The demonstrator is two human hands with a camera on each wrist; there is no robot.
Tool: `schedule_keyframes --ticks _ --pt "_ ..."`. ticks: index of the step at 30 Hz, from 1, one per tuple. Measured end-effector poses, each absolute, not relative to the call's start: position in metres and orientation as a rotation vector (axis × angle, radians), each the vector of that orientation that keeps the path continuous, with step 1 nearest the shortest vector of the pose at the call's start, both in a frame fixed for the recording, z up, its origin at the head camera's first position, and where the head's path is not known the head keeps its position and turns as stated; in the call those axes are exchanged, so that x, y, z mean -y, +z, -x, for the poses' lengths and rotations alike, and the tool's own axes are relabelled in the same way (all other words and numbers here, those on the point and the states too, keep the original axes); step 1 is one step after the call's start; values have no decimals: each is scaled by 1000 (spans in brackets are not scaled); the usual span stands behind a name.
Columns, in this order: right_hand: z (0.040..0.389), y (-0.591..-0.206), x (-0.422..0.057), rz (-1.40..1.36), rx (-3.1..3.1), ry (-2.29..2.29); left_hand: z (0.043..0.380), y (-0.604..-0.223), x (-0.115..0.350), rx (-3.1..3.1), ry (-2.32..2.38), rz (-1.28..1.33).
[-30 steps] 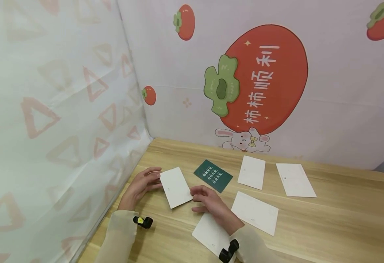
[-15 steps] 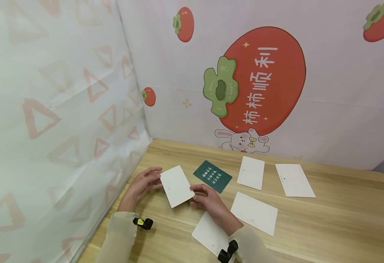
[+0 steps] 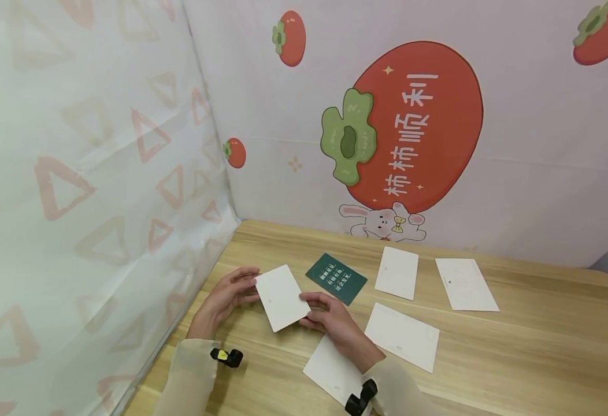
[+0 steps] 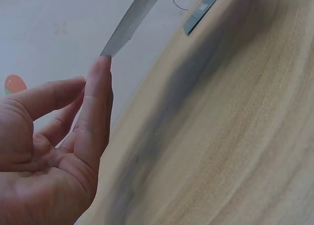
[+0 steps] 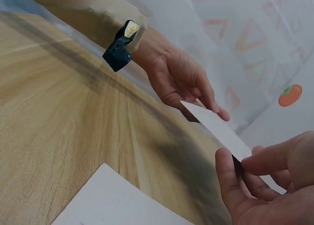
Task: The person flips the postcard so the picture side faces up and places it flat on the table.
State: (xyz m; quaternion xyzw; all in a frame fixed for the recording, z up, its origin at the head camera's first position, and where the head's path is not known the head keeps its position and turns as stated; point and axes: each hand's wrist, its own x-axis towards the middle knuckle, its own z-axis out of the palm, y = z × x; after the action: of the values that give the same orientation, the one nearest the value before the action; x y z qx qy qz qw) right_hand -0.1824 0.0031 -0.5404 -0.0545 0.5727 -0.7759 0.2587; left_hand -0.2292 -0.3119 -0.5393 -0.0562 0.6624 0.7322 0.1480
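Both hands hold one white card point(image 3: 283, 297) above the table, tilted, its plain face up with a tiny mark. My left hand point(image 3: 229, 297) pinches its left corner between thumb and fingers; in the left wrist view the card point(image 4: 130, 26) shows nearly edge-on beyond the fingertips. At the opposite side, my right hand point(image 3: 337, 323) pinches the right edge, thumb on the upper face and fingers beneath, as the right wrist view shows point(image 5: 265, 181). Just beyond the held card lies a dark green card point(image 3: 337, 278) with white writing. Another white card point(image 3: 330, 370) lies partly under the right forearm.
White cards lie on the wooden table point(image 3: 543, 346): one at the back point(image 3: 397, 273), one farther right point(image 3: 467, 284), and one beside the right hand point(image 3: 403, 336). A printed cloth wall point(image 3: 262, 190) rises behind the table, another point(image 3: 101, 231) along its left side.
The held card has shifted slightly right, and the right hand's fingers have moved further over and under its edge. The cards on the table stay put.
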Motion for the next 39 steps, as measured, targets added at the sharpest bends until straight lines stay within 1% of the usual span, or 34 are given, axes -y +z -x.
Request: schedule_keyframes --ticks 12,18,31,39 --pt "183 -542 -4 179 -1575 -2073 224 -543 314 -1915 2085 5" --pt "183 -541 -5 229 -1598 -2051 222 -543 313 -1903 2094 -8" --pt "182 -543 -4 160 -1700 -2064 224 -546 313 -1882 2107 -58" --pt "181 -544 -5 184 -1692 -2072 225 -548 313 -1900 2121 -73"
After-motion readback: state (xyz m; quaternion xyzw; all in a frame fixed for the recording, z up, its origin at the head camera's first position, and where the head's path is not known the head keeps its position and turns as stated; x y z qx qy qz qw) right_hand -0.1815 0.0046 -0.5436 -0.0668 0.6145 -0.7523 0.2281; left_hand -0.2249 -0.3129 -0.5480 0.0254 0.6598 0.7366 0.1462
